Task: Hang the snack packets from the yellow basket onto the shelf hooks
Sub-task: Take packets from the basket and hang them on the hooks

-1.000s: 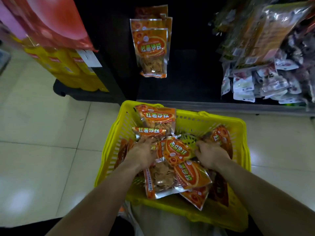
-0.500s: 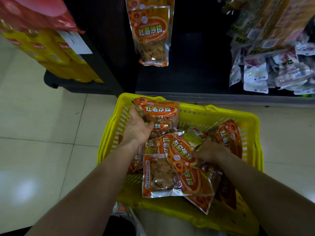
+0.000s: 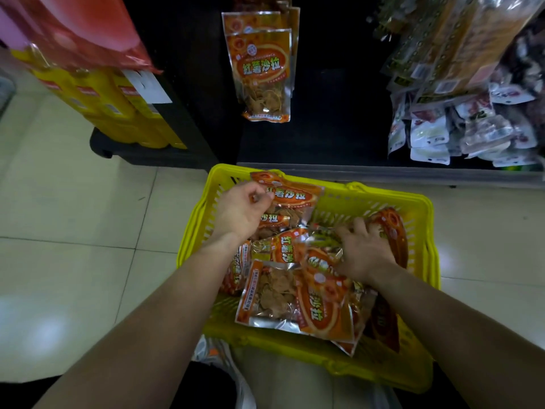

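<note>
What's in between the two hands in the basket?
Orange snack packets, piled in the yellow basket, lie between the left hand and the right hand. This shows in the head view.

Left hand (image 3: 240, 208) and right hand (image 3: 364, 252) among snack packets (image 3: 295, 299) in yellow basket (image 3: 392, 199)

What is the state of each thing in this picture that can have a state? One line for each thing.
Yellow basket: holds loose packets.
Left hand: pinches the top packet near its left end.
Right hand: rests on the loose packets; whether it holds one cannot be told.
Hanging packets: on a shelf hook, one behind another.
</note>
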Motion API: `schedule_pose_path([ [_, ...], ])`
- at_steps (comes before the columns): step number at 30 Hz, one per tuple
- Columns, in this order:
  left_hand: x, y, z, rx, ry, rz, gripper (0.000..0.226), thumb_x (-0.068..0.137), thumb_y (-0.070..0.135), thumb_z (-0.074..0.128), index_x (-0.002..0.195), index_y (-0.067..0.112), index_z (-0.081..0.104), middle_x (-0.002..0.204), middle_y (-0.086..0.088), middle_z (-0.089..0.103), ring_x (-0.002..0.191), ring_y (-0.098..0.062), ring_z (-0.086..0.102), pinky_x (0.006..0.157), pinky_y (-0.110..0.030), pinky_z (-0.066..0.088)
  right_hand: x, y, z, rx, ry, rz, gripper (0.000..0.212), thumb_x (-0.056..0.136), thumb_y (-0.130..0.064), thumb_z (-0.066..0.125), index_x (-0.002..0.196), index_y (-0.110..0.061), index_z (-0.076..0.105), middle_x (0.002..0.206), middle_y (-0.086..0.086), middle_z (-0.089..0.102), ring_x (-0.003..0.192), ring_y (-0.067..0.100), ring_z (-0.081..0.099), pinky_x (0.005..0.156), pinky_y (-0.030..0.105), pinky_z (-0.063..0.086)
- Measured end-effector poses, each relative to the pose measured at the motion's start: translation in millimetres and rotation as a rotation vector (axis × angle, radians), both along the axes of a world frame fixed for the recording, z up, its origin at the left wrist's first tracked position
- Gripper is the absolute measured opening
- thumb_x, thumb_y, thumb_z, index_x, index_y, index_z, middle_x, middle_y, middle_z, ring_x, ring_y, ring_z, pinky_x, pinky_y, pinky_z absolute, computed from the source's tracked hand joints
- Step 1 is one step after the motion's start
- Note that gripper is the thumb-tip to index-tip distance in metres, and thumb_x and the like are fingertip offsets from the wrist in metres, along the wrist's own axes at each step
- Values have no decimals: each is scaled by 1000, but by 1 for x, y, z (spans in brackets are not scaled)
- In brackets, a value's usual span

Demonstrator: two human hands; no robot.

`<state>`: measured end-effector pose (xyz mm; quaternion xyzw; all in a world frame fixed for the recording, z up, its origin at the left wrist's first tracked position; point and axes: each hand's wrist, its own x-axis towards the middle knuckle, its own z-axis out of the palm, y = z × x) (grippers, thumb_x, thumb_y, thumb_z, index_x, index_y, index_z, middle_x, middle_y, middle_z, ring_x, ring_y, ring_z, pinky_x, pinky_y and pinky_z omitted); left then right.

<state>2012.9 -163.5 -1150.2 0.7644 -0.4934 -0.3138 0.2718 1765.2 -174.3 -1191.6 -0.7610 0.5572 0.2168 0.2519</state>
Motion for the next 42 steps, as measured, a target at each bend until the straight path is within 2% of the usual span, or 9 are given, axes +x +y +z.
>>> schedule_pose_path([
  [3,-3,-3,4,-21,-80,-8,16,88,40,71,93,26,65,113,10,66,105,-11,61,89,-27,48,11,17,8,107,-173,92,66,87,-65,53,146,-36,42,147,3,42,136,30,41,109,44,40],
  [6,-3,-4,1,-15,-139,66,38,86,34,75,119,27,57,130,4,52,116,-15,55,95,-26,45,25,38,10,215,-92,133,87,76,-85,47,146,-33,39,150,3,38,138,33,39,107,48,40],
  [8,1,-6,-2,-13,-217,101,52,86,32,75,131,29,50,139,1,44,125,-20,50,100,-32,46,30,47,11,190,-87,123,84,78,-76,56,147,-32,35,150,3,36,137,34,39,106,49,42],
  [10,6,-10,-6,-32,-277,42,57,85,29,75,134,34,48,141,1,43,128,-23,49,102,-39,48,30,45,11,155,-179,94,53,90,-51,57,140,-38,44,142,-1,47,129,29,50,100,45,48],
  [18,3,-26,-7,-12,-317,-65,18,88,33,73,106,31,72,115,1,57,111,-22,56,98,-34,47,18,-22,62,105,-304,16,10,93,-29,64,94,-38,65,92,-11,64,84,11,62,71,25,46],
  [24,2,-22,12,59,-286,-92,8,93,35,67,95,28,70,85,7,65,82,-18,62,71,-27,46,0,-38,79,23,-344,40,31,88,-32,72,64,-27,52,71,-12,53,77,14,54,65,28,34],
  [31,7,-9,79,-25,-160,-160,16,88,29,73,75,31,63,80,6,72,81,-15,68,77,-34,54,-1,-36,139,-10,-512,61,33,85,-21,74,61,-20,51,63,-6,57,62,7,54,63,34,41],
  [38,6,20,202,-135,-86,-226,12,88,30,74,78,27,68,73,12,72,71,-1,66,65,-25,48,-15,-26,250,-137,-720,80,19,90,-19,73,75,-10,64,69,0,64,60,3,56,61,29,42],
  [42,-2,46,255,-234,42,-222,7,90,26,72,86,20,70,81,-2,75,73,-21,72,65,-37,56,-22,-15,287,-216,-905,-7,11,91,-22,72,81,-17,69,81,-2,73,81,13,70,80,43,57],
])
